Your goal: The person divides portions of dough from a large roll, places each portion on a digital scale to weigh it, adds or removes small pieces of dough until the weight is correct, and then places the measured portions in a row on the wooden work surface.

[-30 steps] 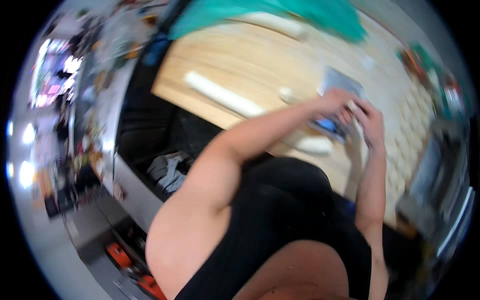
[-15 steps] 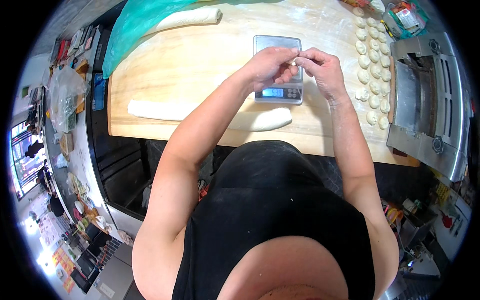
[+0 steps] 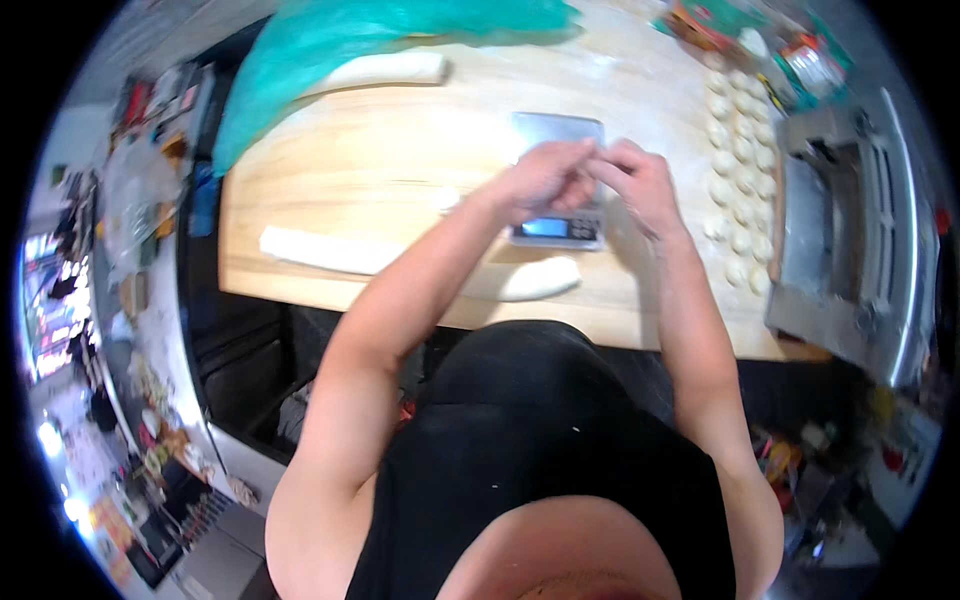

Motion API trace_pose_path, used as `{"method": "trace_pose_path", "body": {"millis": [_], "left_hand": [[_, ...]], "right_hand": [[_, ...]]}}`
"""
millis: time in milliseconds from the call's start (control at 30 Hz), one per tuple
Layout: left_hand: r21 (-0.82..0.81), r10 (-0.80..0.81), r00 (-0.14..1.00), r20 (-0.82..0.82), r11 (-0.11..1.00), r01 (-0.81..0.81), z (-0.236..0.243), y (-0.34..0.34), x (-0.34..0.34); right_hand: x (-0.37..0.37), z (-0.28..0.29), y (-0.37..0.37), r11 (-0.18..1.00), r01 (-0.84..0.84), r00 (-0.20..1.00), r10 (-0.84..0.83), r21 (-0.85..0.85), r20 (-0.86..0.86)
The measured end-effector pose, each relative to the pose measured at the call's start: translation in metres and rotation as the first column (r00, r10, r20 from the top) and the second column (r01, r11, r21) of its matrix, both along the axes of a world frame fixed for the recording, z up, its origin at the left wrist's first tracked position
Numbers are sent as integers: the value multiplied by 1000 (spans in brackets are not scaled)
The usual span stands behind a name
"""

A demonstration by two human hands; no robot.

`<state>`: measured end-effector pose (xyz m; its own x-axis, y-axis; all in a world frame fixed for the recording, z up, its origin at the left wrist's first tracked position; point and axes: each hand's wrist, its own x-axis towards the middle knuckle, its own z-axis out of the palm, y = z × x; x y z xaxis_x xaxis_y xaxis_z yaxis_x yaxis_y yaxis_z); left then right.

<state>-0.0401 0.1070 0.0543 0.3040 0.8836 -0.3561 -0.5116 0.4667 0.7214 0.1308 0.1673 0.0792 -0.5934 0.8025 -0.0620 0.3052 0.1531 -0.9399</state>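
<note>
My left hand (image 3: 548,180) and my right hand (image 3: 637,182) meet at the fingertips above a small digital scale (image 3: 558,128) with a metal plate and a lit display. Both are closed, pinching a small piece of dough that the fingers mostly hide and motion blurs. Under my left forearm a long white dough roll (image 3: 525,279) lies near the board's front edge. Beside that forearm sits a small loose lump of dough (image 3: 447,200).
Another dough roll (image 3: 385,69) lies partly under a green plastic sheet (image 3: 300,75) at the back left. Several small dough pieces (image 3: 742,150) stand in rows on the right of the wooden board (image 3: 330,160). Beyond them is a metal appliance (image 3: 850,230); packages (image 3: 808,68) lie behind.
The whole view has shifted, so the board and scale sit lower in the picture. My hands stay together over the scale, fingers still pinching. The loose lump beside my left forearm has come into sight.
</note>
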Motion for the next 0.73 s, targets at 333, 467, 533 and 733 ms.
{"method": "trace_pose_path", "body": {"millis": [333, 467, 533, 733], "left_hand": [[-68, 354, 935, 33, 934, -351, -7, -12, 21], [-111, 432, 901, 29, 897, -427, -27, -19, 8], [-141, 474, 877, 74, 876, -462, -36, -18, 5], [-129, 434, 891, 132, 899, -419, -47, -22, -2]], "right_hand": [[7, -70, 16, 883, 469, 877, -464, 15, -128], [6, -95, 11, 949, 310, 951, -309, 63, -23], [-5, -82, -5, 937, 337, 937, -343, 88, 65], [3, -81, -8, 929, 158, 961, -223, 334, 165]]}}
